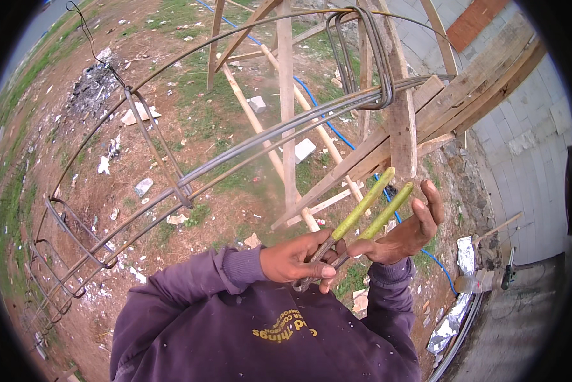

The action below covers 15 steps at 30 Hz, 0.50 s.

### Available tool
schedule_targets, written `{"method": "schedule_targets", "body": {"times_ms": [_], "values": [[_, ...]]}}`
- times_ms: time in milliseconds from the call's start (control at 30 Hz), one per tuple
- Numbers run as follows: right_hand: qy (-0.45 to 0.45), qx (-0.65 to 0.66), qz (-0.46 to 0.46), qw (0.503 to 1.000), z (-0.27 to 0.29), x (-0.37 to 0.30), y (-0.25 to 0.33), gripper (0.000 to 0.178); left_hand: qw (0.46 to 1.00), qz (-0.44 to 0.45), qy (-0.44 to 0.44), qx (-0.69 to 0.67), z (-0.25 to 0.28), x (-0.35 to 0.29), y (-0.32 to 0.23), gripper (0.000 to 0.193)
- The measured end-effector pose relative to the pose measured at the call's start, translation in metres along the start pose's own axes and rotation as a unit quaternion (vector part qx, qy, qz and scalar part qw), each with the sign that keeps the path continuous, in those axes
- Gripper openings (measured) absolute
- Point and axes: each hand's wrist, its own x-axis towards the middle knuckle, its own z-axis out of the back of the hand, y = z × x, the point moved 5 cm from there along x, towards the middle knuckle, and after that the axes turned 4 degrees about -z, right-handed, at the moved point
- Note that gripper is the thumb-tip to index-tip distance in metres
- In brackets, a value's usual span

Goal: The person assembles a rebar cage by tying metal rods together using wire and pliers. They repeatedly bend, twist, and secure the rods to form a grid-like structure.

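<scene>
My left hand [297, 256] is closed round the metal head end of a pair of pincers [364, 210] with two long yellow-green handles. The handles point up and to the right and stand slightly apart. The jaws are mostly hidden by my left fingers. My right hand [408, 230] is just right of the handles, its fingers raised and spread, its thumb touching or close to the lower handle. Beyond my hands, a long rebar cage [254, 141] made of steel bars and bent stirrups runs from lower left to upper right.
Several bent stirrups [380, 57] hang on the bars near a wooden post [400, 121]. Timber trestles and planks [477, 83] stand at the upper right. A blue hose [337, 130] crosses the littered ground. At right are a grey block wall [521, 146] and a plastic bottle [467, 284].
</scene>
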Motion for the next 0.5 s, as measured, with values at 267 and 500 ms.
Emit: {"method": "schedule_targets", "body": {"times_ms": [267, 500], "values": [[0.209, 0.47, -0.363, 0.777, -0.07, 0.008, 0.049, 0.089, 0.879, -0.192, -0.134, 0.415, -0.023, -0.013, -0.072, 0.052], [0.146, 0.541, -0.263, 0.786, -0.161, 0.165, 0.064, 0.038, 0.483, -0.202, -0.391, 0.757, -0.069, -0.114, -0.178, 0.048]]}}
